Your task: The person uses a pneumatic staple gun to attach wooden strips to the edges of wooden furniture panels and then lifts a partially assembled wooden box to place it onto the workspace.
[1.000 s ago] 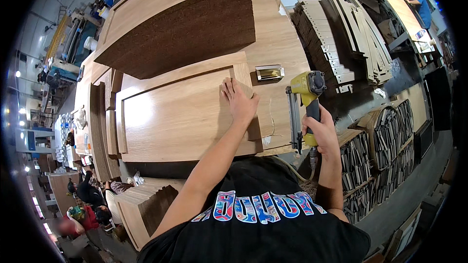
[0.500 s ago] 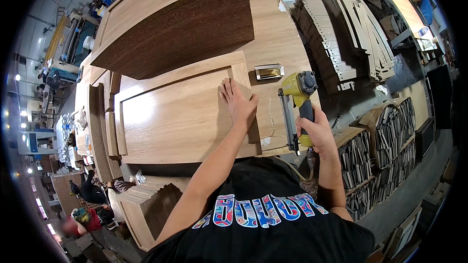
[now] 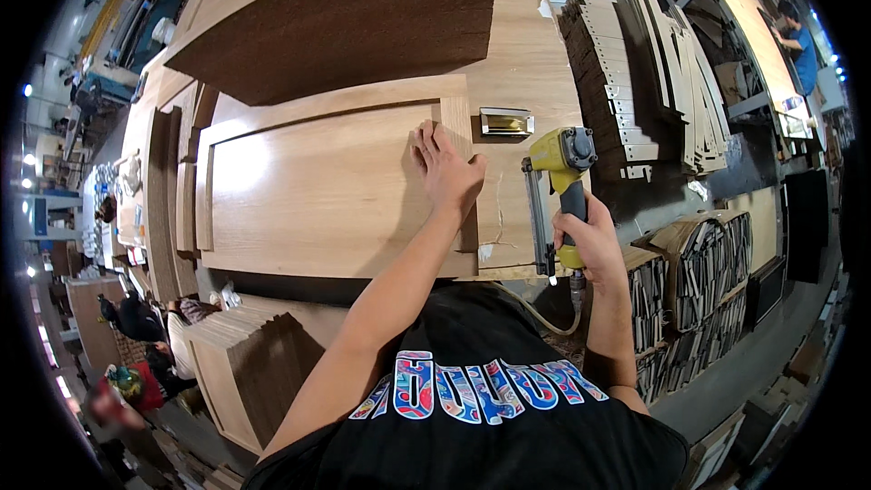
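A light wood-grain framed panel (image 3: 308,204) lies flat in front of me, a raised border around its recessed middle. My left hand (image 3: 448,172) rests on its right end, fingers apart and slightly bent, fingertips just inside the border strip. In my right hand (image 3: 592,238) is a yellow and black pneumatic nail gun (image 3: 562,156), gripped by its dark handle. It is held off the panel, to the right of it by the table's right edge, with its long magazine toward the panel. An air hose (image 3: 544,319) runs from the handle's base.
A small open metallic box (image 3: 506,122) sits on the worktable (image 3: 531,59) beyond the nail gun. Behind the panel rises a tall stack of boards with dark edges (image 3: 345,32). Slotted strips (image 3: 610,82) are piled right. Bundled slats (image 3: 703,263) stand lower right, more panels (image 3: 227,372) lower left.
The whole view has shifted slightly, the panel now appearing a little farther left and higher. My left hand stays on the panel and my right hand keeps its grip on the nail gun.
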{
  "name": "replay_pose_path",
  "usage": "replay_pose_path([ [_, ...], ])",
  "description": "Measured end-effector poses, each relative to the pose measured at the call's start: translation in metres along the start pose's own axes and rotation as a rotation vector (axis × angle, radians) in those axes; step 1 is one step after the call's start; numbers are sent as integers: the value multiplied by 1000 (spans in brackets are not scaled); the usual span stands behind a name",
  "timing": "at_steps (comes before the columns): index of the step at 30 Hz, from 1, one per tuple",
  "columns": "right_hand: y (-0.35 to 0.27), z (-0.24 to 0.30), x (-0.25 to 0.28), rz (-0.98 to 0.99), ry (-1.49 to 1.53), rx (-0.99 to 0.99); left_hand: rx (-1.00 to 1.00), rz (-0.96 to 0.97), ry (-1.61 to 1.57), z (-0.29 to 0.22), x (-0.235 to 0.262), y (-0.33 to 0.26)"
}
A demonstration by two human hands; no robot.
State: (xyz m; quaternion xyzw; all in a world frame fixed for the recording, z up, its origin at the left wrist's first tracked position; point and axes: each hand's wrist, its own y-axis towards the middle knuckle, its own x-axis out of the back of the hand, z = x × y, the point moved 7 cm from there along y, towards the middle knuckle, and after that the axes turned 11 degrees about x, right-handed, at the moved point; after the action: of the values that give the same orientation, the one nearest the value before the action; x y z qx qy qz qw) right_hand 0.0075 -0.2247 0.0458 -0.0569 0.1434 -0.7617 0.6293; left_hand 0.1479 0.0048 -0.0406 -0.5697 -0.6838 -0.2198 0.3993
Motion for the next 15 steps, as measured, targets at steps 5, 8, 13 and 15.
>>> replay_pose_path([
  [5, 12, 9, -4, 47, -104, -11, -67, -81, -83, 2, 0, -4],
  [8, 30, 23, -10, 106, -129, 13, -91, -121, -76, 3, -2, -6],
  [13, 66, 46, -19, 141, -219, 27, -58, -119, -30, 4, -4, -1],
  [15, 77, 50, -21, 141, -251, 31, -51, -124, -17, 1, -4, -1],
])
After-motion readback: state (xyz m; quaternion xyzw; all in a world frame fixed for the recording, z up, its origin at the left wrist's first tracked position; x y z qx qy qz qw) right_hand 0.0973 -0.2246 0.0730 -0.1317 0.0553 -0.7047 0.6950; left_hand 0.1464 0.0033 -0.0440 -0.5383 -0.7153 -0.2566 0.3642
